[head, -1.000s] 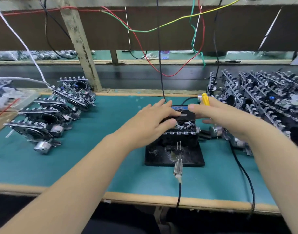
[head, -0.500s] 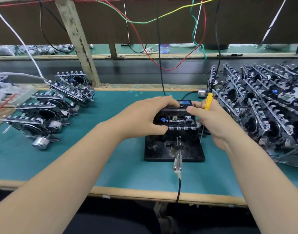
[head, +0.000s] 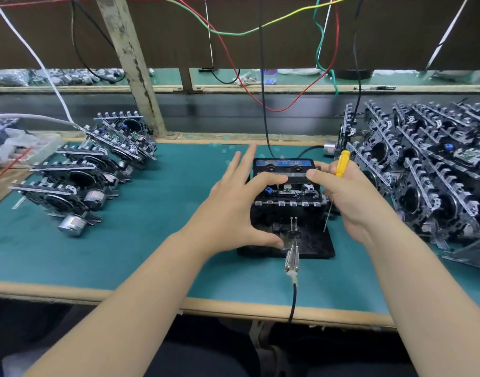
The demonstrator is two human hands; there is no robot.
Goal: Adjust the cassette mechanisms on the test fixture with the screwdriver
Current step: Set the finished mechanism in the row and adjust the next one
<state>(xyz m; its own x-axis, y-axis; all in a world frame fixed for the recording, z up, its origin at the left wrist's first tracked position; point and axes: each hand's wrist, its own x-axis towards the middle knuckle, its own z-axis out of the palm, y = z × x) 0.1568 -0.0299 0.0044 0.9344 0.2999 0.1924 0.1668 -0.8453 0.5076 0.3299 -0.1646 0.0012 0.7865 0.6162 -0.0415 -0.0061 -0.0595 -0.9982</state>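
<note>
Yellow screwdriver [head: 341,166] gripped in right hand [head: 350,202]; left hand [head: 233,210] fingers spread over cassette mechanism [head: 286,186].

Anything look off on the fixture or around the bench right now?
Nothing stands out. The cassette mechanism sits square on the black test fixture, the left hand steadies it, and the right hand holds the yellow screwdriver with its tip off the work. The stacked mechanisms look orderly.

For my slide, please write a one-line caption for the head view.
Both hands steady a cassette mechanism on the black test fixture, yellow screwdriver held in the right.
</note>
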